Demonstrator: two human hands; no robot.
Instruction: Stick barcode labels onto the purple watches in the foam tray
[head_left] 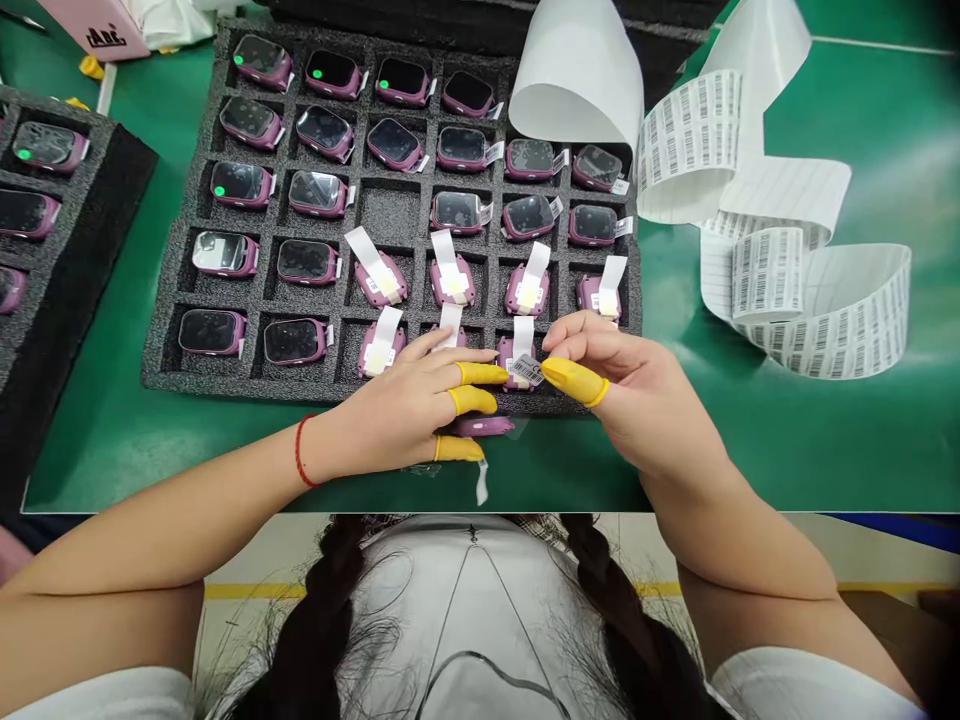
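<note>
My left hand (409,405) reaches over the front edge of a black foam tray (225,382), with yellow finger cots on its thumb and two fingers. Between that thumb and those fingers is a purple smartwatch body (484,427), seen edge-on and partly hidden. A thin white strip (482,482) hangs at the left thumb tip. My right hand (637,390), with a yellow cot on the thumb, pinches a small barcode label (527,369) close to the left fingertips. Behind the label, a purple watch (517,347) lies back-up in the tray with a white paper tab.
Strapless watches fill many tray compartments, several screen-up, others back-up with white tabs. A curled roll of barcode labels (825,330) spreads on the green table (862,440) at right. White backing paper (577,75) overhangs the tray's back. Another foam tray (112,190) stands at left.
</note>
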